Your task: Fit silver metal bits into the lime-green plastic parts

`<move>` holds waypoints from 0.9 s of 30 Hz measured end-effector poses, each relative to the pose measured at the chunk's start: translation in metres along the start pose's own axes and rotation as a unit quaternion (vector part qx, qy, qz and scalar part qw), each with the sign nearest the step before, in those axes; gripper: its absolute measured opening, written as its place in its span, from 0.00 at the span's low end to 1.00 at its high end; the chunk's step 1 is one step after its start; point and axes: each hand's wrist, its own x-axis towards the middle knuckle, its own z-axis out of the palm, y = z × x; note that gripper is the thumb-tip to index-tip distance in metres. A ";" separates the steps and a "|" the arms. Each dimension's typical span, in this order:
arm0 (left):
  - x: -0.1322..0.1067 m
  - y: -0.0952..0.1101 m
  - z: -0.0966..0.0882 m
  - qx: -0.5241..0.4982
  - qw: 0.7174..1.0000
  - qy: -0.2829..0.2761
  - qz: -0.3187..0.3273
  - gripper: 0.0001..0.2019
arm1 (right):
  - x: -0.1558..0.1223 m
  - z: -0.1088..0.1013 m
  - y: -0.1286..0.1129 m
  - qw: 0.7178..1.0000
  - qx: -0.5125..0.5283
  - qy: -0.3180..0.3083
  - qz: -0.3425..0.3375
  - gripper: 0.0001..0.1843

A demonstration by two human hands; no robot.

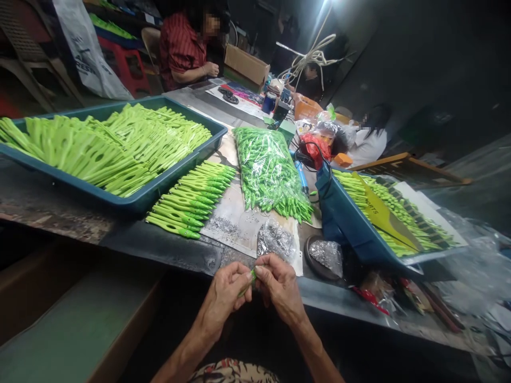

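Note:
Just past the table's front edge, my left hand [230, 287] pinches a small green plastic piece [253, 274], mostly hidden by the fingers. My right hand [280, 284] meets it there, thumb and forefinger pressed together at the piece's tip; what they grip is too small to make out. Right behind the hands lies a clear bag of tiny metal parts [275, 242]. A row of green plastic pieces with darker tips [191, 199] is laid out to the left. Beyond it, a large clear bag [267, 170] is filled with small green pointed parts.
On the left stands a blue tray [138, 199] heaped with light green pieces. A blue bin [343, 218] with more green pieces is at the right. Near it sits a dark dish [313, 255] holding another bag of metal bits. A person in red [183, 48] sits across the table.

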 end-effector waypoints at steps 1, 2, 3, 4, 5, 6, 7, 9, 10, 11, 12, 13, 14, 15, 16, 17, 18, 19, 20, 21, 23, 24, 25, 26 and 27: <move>-0.001 0.000 0.000 -0.005 1.000 -0.002 -0.001 0.11 | 0.000 0.000 0.001 1.000 -0.003 -0.007 0.000 0.13; -0.001 0.001 -0.001 -0.007 1.000 -0.004 -0.004 0.11 | 0.000 -0.001 0.001 1.000 -0.009 -0.015 -0.001 0.13; -0.002 0.001 -0.002 -0.007 1.000 -0.007 -0.008 0.10 | 0.001 -0.002 0.001 1.000 -0.015 -0.023 -0.004 0.13; -0.003 0.002 -0.002 -0.006 1.000 -0.010 -0.012 0.10 | 0.001 -0.004 0.001 0.999 -0.024 -0.031 -0.009 0.13; -0.003 0.002 -0.004 -0.004 1.000 -0.013 -0.016 0.10 | 0.002 -0.006 0.000 0.998 -0.039 -0.040 -0.016 0.12; -0.004 0.003 -0.005 0.001 1.000 -0.014 -0.017 0.10 | 0.002 -0.007 -0.002 0.997 -0.059 -0.048 -0.028 0.11; -0.004 0.004 -0.006 0.006 1.000 -0.012 -0.017 0.10 | 0.003 -0.009 -0.004 0.994 -0.086 -0.057 -0.047 0.10; -0.005 0.005 -0.009 0.019 1.000 -0.007 -0.010 0.10 | 0.003 -0.011 -0.008 0.979 -0.154 -0.078 -0.109 0.09; -0.005 0.006 -0.010 0.024 1.000 -0.007 -0.005 0.11 | 0.003 -0.012 -0.010 0.967 -0.187 -0.087 -0.147 0.09; -0.006 0.007 -0.012 0.029 1.000 -0.011 0.000 0.11 | 0.003 -0.012 -0.012 0.955 -0.214 -0.096 -0.180 0.10; -0.007 0.008 -0.013 0.031 0.999 -0.016 0.005 0.12 | 0.003 -0.013 -0.013 0.944 -0.236 -0.105 -0.207 0.11; -0.007 0.009 -0.014 0.032 0.999 -0.020 0.010 0.12 | 0.003 -0.013 -0.014 0.933 -0.254 -0.112 -0.227 0.12; -0.008 0.010 -0.015 0.033 0.999 -0.024 0.014 0.13 | 0.004 -0.012 -0.014 0.924 -0.270 -0.118 -0.245 0.13; -0.008 0.010 -0.016 0.037 0.999 -0.025 0.018 0.13 | 0.004 -0.012 -0.014 0.913 -0.289 -0.122 -0.263 0.14; -0.008 0.010 -0.018 0.046 0.998 -0.023 0.021 0.13 | 0.005 -0.011 -0.014 0.899 -0.312 -0.124 -0.281 0.15; -0.008 0.010 -0.020 0.057 0.998 -0.021 0.024 0.12 | 0.006 -0.010 -0.013 0.883 -0.337 -0.124 -0.302 0.16; -0.008 0.009 -0.021 0.070 0.997 -0.019 0.027 0.12 | 0.007 -0.009 -0.013 0.866 -0.362 -0.121 -0.323 0.17; -0.008 0.008 -0.023 0.084 0.996 -0.020 0.029 0.11 | 0.008 -0.007 -0.013 0.849 -0.386 -0.118 -0.342 0.17; -0.008 0.008 -0.025 0.101 0.994 -0.020 0.034 0.10 | 0.008 -0.005 -0.013 0.832 -0.408 -0.113 -0.358 0.17; -0.008 0.008 -0.027 0.119 0.992 -0.019 0.039 0.10 | 0.009 -0.004 -0.013 0.817 -0.428 -0.108 -0.371 0.15; -0.009 0.009 -0.031 0.166 0.984 -0.012 0.058 0.09 | 0.010 0.000 -0.011 0.792 -0.455 -0.105 -0.393 0.12; -0.011 0.011 -0.032 0.200 0.977 -0.005 0.072 0.08 | 0.011 0.002 -0.010 0.782 -0.466 -0.108 -0.400 0.11; -0.013 0.012 -0.034 0.238 0.967 0.004 0.087 0.08 | 0.011 0.004 -0.009 0.774 -0.474 -0.111 -0.406 0.11; -0.014 0.014 -0.035 0.280 0.955 0.014 0.101 0.09 | 0.012 0.005 -0.007 0.768 -0.476 -0.113 -0.413 0.11; -0.016 0.016 -0.036 0.321 0.940 0.023 0.112 0.10 | 0.013 0.006 -0.006 0.765 -0.474 -0.115 -0.421 0.12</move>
